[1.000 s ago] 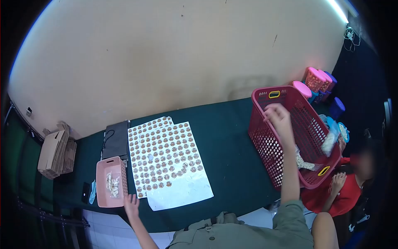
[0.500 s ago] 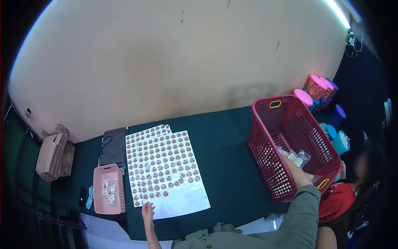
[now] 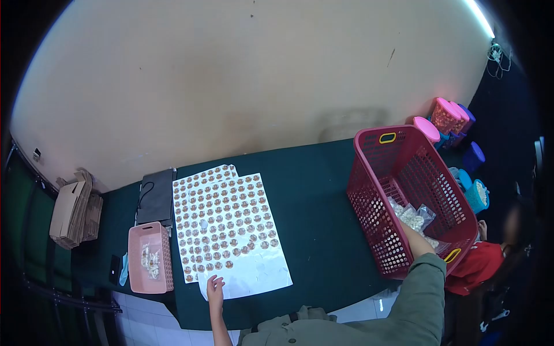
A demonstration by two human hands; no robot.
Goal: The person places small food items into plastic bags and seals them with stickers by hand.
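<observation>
A white sheet of round brown stickers [image 3: 254, 274] lies on the table, overlapping another sheet. My left hand [image 3: 215, 287] is over its lower left edge, fingers loosely bent and apart, with nothing seen in them. My right arm reaches over the near side of a tall dark red plastic basket [image 3: 369, 190]. Inside it are clear bags of small white pieces [image 3: 411, 218]. My right hand [image 3: 411, 235] is down among these bags; its fingers are hidden, so their grip does not show.
A pink basket [image 3: 168, 259] holding a few bags stands at left, beside a black phone [image 3: 116, 268] and a blue mask [image 3: 124, 270]. Behind it lies a black bag [image 3: 156, 199]; folded cardboard [image 3: 70, 213] is farther left. Lidded tubs [image 3: 444, 118] and a person in red [image 3: 476, 268] are at right.
My left hand has shifted slightly right, over the sheet's edge. My right hand stays in the red basket, a little lower. The view has moved slightly.
</observation>
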